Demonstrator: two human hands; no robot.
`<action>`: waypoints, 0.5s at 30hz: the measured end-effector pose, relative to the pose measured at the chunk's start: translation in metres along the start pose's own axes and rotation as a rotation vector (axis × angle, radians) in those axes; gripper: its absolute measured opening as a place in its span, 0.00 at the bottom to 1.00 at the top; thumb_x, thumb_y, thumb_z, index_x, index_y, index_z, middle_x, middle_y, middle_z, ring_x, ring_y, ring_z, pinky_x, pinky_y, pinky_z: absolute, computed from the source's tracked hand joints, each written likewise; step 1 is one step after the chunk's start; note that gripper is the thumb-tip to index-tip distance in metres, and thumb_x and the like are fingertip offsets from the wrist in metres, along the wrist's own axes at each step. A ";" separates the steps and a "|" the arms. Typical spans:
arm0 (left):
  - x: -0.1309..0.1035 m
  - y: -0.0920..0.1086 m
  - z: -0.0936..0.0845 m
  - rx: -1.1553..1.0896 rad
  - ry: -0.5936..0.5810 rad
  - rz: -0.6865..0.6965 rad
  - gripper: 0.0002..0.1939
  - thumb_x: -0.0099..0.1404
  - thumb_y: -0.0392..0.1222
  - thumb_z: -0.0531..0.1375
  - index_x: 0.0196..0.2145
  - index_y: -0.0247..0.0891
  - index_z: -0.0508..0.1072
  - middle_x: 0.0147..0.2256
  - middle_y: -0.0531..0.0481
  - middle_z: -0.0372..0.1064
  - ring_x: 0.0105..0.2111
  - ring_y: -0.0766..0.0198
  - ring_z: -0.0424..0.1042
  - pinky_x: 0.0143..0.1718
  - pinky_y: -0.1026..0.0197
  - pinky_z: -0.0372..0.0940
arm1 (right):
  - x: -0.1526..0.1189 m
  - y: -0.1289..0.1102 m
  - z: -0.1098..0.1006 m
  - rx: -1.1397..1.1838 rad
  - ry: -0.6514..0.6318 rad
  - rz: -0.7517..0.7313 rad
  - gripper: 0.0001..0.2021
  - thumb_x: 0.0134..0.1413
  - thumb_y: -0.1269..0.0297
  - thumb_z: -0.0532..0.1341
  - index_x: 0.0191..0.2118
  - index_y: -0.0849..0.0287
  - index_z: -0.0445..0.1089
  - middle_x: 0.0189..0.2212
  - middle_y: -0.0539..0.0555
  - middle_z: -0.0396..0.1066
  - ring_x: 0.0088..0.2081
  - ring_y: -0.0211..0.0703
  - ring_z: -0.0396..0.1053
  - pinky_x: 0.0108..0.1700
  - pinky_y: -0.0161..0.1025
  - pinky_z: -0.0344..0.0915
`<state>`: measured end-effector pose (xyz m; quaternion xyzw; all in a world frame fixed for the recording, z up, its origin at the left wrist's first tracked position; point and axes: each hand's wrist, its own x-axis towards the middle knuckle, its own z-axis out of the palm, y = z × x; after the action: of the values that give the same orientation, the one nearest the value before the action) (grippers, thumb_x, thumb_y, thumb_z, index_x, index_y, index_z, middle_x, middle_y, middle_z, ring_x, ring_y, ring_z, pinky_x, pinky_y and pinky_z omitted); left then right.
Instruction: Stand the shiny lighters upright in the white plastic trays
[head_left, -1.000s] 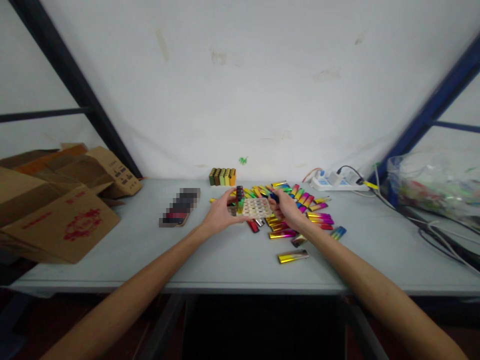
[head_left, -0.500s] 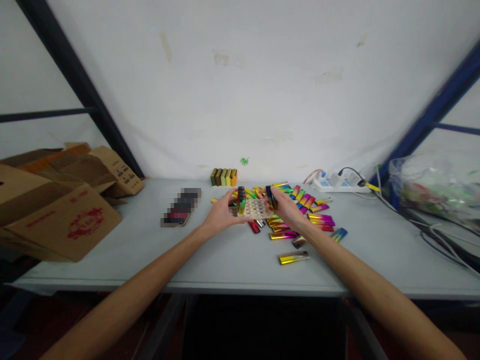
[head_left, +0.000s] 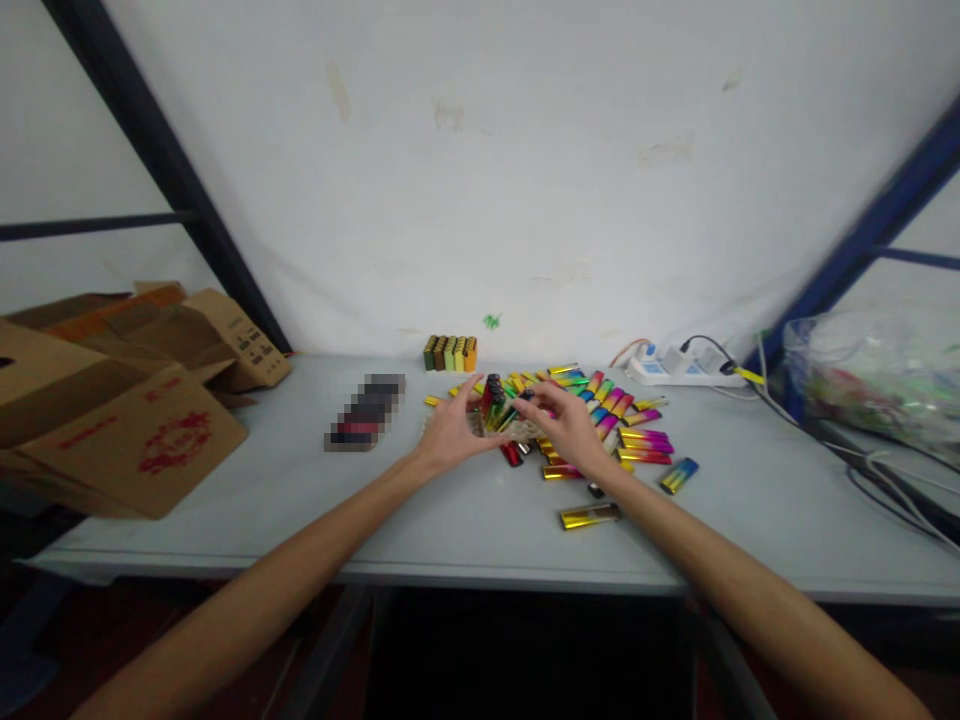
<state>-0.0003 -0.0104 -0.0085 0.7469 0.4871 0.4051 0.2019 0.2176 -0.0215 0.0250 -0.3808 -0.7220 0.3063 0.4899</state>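
My left hand [head_left: 450, 432] is closed around the side of a pale holed lighter tray [head_left: 529, 431], with a few lighters [head_left: 493, 392] upright in it beside my fingers. My right hand [head_left: 564, 422] pinches another lighter [head_left: 523, 398] by its dark top, tilted over the tray close to the standing ones. Fingers partly cover the tray, and I cannot tell whether the held lighter's lower end is inside a hole. Many shiny coloured lighters [head_left: 631, 455] lie loose behind and to the right of my right hand.
A full block of lighters [head_left: 450, 353] stands by the wall. A blurred-out flat object [head_left: 367, 412] lies to the left, near cardboard boxes [head_left: 150, 440]. At the right are a power strip [head_left: 671, 370], cables and a clear plastic bag [head_left: 862, 380]. One lighter [head_left: 590, 516] lies nearer the front edge.
My right hand has moved left and brought its lighter over the tray, beside the upright ones. The tray now appears tilted differently, its holes less visible. My left hand keeps its hold.
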 end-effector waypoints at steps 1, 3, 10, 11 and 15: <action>0.000 0.000 0.000 0.004 0.000 0.004 0.57 0.47 0.56 0.77 0.69 0.42 0.56 0.52 0.39 0.77 0.52 0.46 0.77 0.56 0.43 0.70 | -0.001 -0.002 0.000 -0.017 0.001 -0.009 0.14 0.59 0.49 0.66 0.34 0.55 0.74 0.27 0.50 0.72 0.30 0.44 0.66 0.35 0.39 0.61; -0.001 0.001 0.001 0.022 -0.001 0.017 0.57 0.49 0.56 0.76 0.69 0.42 0.55 0.52 0.40 0.77 0.52 0.47 0.77 0.56 0.44 0.70 | -0.002 -0.003 0.000 -0.031 -0.010 -0.019 0.13 0.59 0.50 0.67 0.36 0.54 0.76 0.28 0.51 0.74 0.31 0.46 0.68 0.37 0.40 0.62; -0.002 0.003 0.003 0.063 0.020 0.052 0.56 0.49 0.55 0.76 0.69 0.42 0.55 0.49 0.43 0.78 0.51 0.49 0.78 0.55 0.47 0.70 | -0.003 0.001 0.007 -0.078 -0.053 -0.018 0.15 0.57 0.46 0.67 0.33 0.53 0.76 0.27 0.53 0.75 0.30 0.49 0.69 0.36 0.42 0.61; -0.002 0.003 0.003 0.069 0.019 0.057 0.56 0.50 0.55 0.76 0.69 0.43 0.55 0.49 0.44 0.78 0.50 0.50 0.78 0.55 0.47 0.71 | -0.003 0.002 0.008 -0.085 -0.053 -0.030 0.15 0.57 0.45 0.67 0.33 0.53 0.76 0.27 0.53 0.75 0.29 0.49 0.68 0.36 0.43 0.61; -0.002 0.006 0.004 0.076 0.016 0.069 0.55 0.50 0.55 0.75 0.69 0.43 0.55 0.48 0.46 0.79 0.50 0.49 0.78 0.54 0.48 0.71 | -0.002 0.006 0.010 -0.203 -0.068 -0.118 0.18 0.58 0.43 0.66 0.31 0.53 0.73 0.28 0.54 0.73 0.30 0.48 0.67 0.37 0.43 0.60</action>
<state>0.0057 -0.0147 -0.0075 0.7670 0.4777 0.3992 0.1554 0.2099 -0.0206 0.0163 -0.3747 -0.7865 0.2150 0.4413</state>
